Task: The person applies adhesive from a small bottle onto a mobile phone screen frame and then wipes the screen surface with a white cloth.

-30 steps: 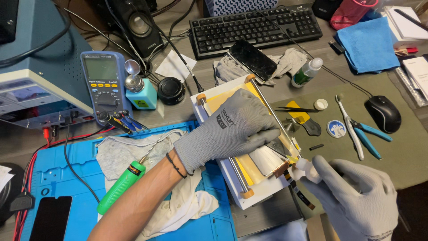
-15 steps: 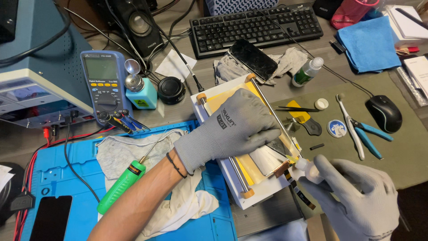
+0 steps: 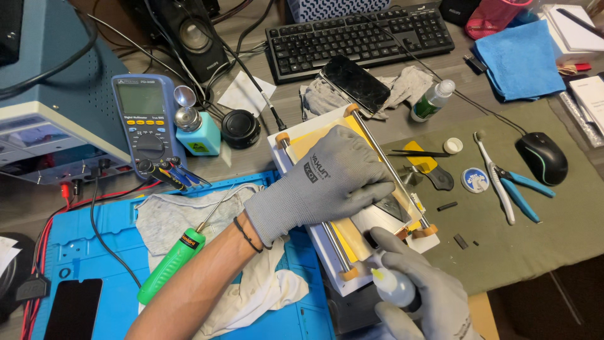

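Right hand (image 3: pixel 428 296) lowered, gripping white squeeze bottle (image 3: pixel 393 286).

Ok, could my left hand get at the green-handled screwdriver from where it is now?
Probably yes: the green-handled screwdriver lies uncovered on the blue mat, right beside the left forearm. But the left hand is pressing flat on the white fixture, so it would have to let go first.

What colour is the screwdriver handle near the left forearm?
Bright green screwdriver handle, shown in the head view.

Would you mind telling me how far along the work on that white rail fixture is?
Done: tools laid out. In hand: left hand presses flat on the white fixture; right hand holds a small squeeze bottle at its near end. Left: a dark phone lies untouched on the rag.
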